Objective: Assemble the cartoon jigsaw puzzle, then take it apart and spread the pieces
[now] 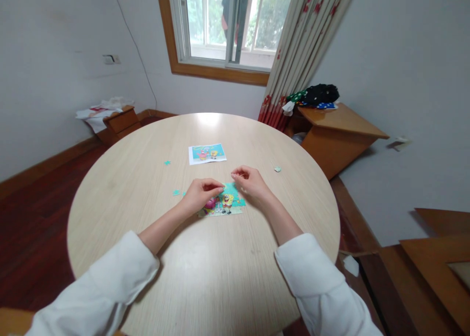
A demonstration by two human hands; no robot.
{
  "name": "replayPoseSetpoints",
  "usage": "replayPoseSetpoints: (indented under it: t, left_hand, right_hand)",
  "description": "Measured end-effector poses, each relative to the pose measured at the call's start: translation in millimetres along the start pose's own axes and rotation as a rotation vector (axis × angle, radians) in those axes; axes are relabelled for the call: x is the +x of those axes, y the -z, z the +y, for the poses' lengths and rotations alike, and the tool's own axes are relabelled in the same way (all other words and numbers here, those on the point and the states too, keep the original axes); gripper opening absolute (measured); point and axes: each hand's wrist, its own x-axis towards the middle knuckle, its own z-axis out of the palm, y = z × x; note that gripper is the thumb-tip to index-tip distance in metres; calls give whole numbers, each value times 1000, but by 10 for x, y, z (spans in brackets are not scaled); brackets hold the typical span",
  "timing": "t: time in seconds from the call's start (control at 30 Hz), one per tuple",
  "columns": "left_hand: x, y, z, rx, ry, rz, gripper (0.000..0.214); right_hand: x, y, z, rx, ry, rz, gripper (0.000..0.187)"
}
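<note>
A partly joined jigsaw puzzle [227, 204] with cartoon figures, yellow and pink on turquoise, lies flat on the table. Over its left part is my left hand [200, 195], thumb and fingers closed together at the upper edge; whatever they may hold is hidden. My right hand [251, 182] hovers by the puzzle's upper right corner in a pinch, and I cannot make out anything between the fingertips. Beyond both hands lies a printed reference picture [207, 153] with the same figures. One loose turquoise puzzle piece [176, 192] rests left of my left hand, partly beside another.
A round wooden table [205, 272] fills the middle. Farther off on it are a loose turquoise piece [167, 163] at left and a pale piece [277, 169] at right. Clothes [319, 95] lie on a wooden cabinet [341, 125] behind, near the curtain [301, 37].
</note>
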Motion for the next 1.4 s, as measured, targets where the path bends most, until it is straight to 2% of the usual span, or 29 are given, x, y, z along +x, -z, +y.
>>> replayPoseSetpoints:
  t: [0.03,0.17,0.27,0.43,0.67,0.83,0.93,1.0,1.1,1.2,1.3,1.4]
  left_hand:
    - [1,6,8,-72,50,14,28]
    - [-13,18,28,-251,146,66,40]
    - [-25,12,36,-304,187,58,45]
    - [-30,3,33,-333,206,48,48]
    - [-27,6,3,-340,176,49,49]
    - [-2,35,-34,-310,147,85,40]
    - [-4,54,-48,-153,61,105,27]
    - [-30,55,-45,54,-48,78,18]
    - [-96,36,-24,400,-245,-68,18]
    - [-163,10,1,629,-388,-251,28]
    - [-206,-2,0,801,-416,-364,37]
    - [-225,0,-42,903,-389,-418,44]
  right_hand:
    - [-27,-33,-51,60,3,-24,24]
    - [-133,-137,-191,182,-22,-269,33]
    - [-164,-176,-164,240,-33,-351,35]
    - [-134,-177,-59,272,-78,-336,37]
    - [-134,-197,-105,237,-92,-298,34]
    - [-106,-56,-95,207,-88,-229,23]
    - [-78,89,-62,170,-104,-200,20]
    - [-65,165,-33,152,-122,-186,20]
    - [-56,235,11,143,-153,-182,23]
    - [-50,276,45,139,-174,-193,25]
    - [-39,307,71,115,-179,-217,24]
    - [-17,325,101,61,-167,-241,22]
